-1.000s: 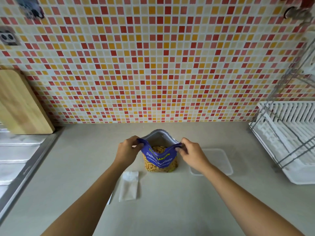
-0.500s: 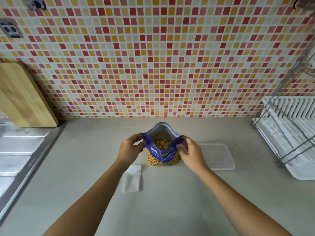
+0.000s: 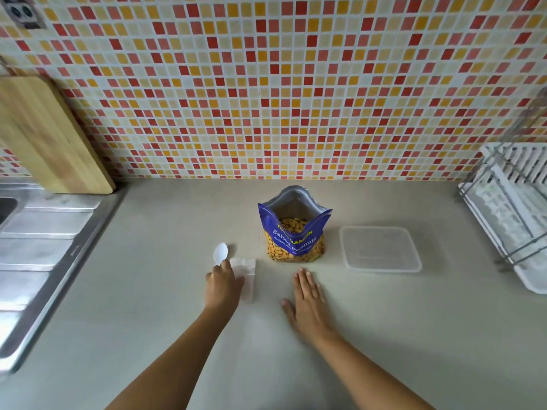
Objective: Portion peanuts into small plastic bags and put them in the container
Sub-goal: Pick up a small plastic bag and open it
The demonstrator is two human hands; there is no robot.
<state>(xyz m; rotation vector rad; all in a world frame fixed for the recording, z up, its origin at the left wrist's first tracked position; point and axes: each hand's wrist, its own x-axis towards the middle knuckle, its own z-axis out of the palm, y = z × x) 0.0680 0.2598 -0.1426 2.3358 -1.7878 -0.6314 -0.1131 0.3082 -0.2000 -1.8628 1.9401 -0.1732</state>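
glossy foil peanut bag (image 3: 294, 232), clear plastic container (image 3: 380, 249), white plastic spoon (image 3: 220, 253), matt counter (image 3: 165, 291), wood board (image 3: 44, 134), steel sink (image 3: 35, 247)

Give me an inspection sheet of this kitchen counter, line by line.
Surface: plain beige counter.
Job's things: peanut bag upright, top open; small plastic bag lying flat; clear container right of the peanut bag.
Clutter: nothing seen.
Hands: left hand holds white spoon; right hand flat on the counter.
Cables: nothing seen.
Surroundings: cutting board, steel sink, dish rack, tiled wall.
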